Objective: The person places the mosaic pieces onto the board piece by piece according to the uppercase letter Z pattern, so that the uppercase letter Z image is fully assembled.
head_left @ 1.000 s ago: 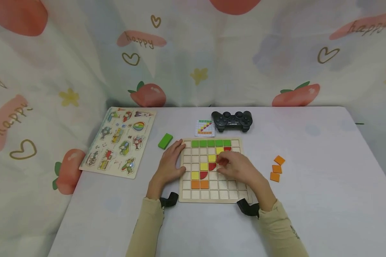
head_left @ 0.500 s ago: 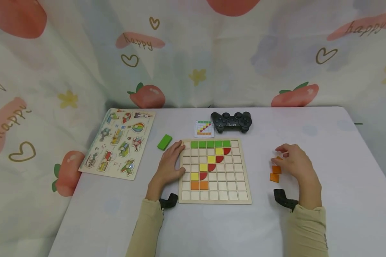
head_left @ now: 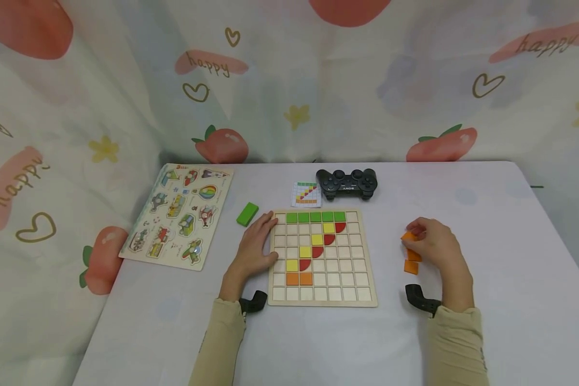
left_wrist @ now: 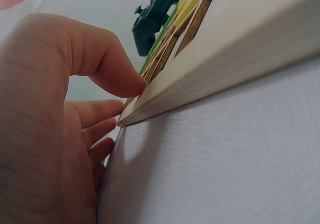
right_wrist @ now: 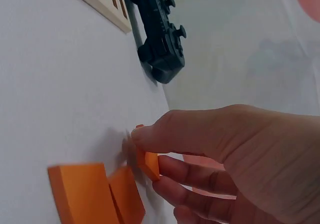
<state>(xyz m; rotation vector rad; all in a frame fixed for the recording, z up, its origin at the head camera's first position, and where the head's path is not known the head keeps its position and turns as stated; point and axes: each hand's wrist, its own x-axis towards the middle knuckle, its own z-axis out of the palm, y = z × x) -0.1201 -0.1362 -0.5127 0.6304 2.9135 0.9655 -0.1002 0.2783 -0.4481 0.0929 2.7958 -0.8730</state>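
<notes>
A wooden grid board (head_left: pixel 347 294) lies flat on the table, bearing a green row, yellow squares, red quarter-round pieces and two orange squares (head_left: pixel 299 279). My left hand (head_left: pixel 252 251) rests along its left edge; in the left wrist view the thumb (left_wrist: pixel 127 81) touches the rim, with the fingers stretched beyond. Right of the board, my right hand (head_left: pixel 436 244) pinches an orange square tile (right_wrist: pixel 149 164) between thumb and fingers, tilted up. Two more orange tiles lie beside it, the nearer one (head_left: pixel 411 267) plainly visible, the other (right_wrist: pixel 126 196) partly covered in the head view.
A small pattern card (head_left: pixel 306 194) and a black game controller (head_left: pixel 347 184) lie behind the board. Left of it are a green block (head_left: pixel 247 214) and a picture puzzle board (head_left: pixel 178 214). A printed curtain (head_left: pixel 357 96) hangs behind the table.
My right hand has moved from the board rightward to the orange tiles and now pinches one. It has uncovered the red pieces. My left hand has stayed at the board's edge.
</notes>
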